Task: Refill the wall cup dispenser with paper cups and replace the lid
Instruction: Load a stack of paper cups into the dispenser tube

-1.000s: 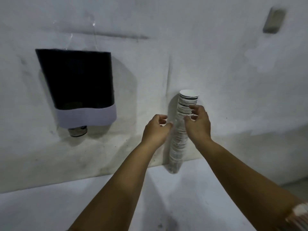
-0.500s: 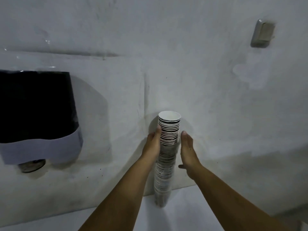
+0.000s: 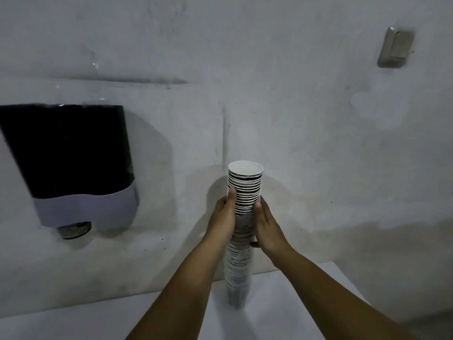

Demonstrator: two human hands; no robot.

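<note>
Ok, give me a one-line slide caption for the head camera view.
Left hand and right hand hold a tall white paper cup stack beside the black wall dispenser.

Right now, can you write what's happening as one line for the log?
step: picking up cups | left hand: holds cup stack | right hand: holds cup stack | dispenser: on wall, left of stack
</note>
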